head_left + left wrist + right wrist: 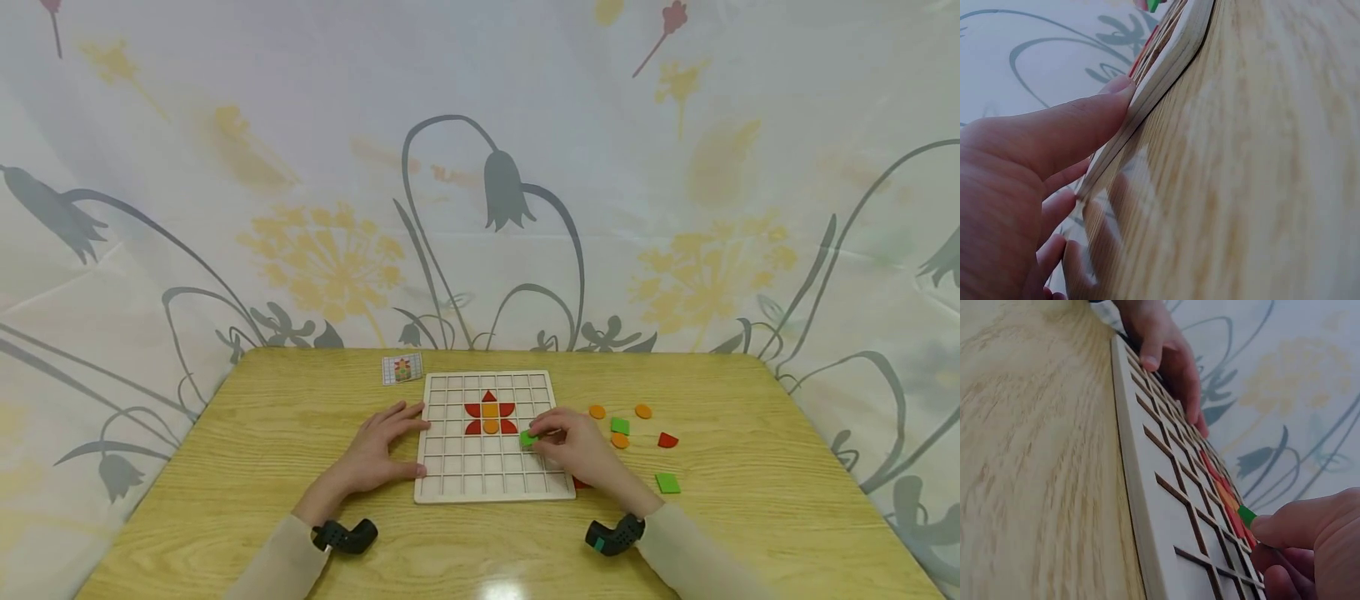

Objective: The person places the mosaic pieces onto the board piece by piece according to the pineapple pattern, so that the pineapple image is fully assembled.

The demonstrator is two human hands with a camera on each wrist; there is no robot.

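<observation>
A pale wooden grid board (pixel 457 487) lies on the table, with red pieces (pixel 508 426), an orange square (pixel 490 410) and an orange circle (pixel 491 427) set in its upper middle cells. My right hand (pixel 581 450) pinches a green square tile (pixel 528 438) between thumb and fingers over the board's right part; the tile also shows in the right wrist view (pixel 1247 516). At the board's left edge rests my left hand (pixel 378 450), thumb and fingertips touching the rim, fingers spread. In the left wrist view its thumb (pixel 1094 119) lies against the board's side.
Right of the board lie loose orange circles (pixel 643 411), green squares (pixel 667 483) and a red quarter piece (pixel 667 440). A red piece (pixel 582 483) shows partly beneath my right forearm. A small pattern card (pixel 402 368) sits behind the board's left corner. A patterned curtain (pixel 480 208) stands behind the table.
</observation>
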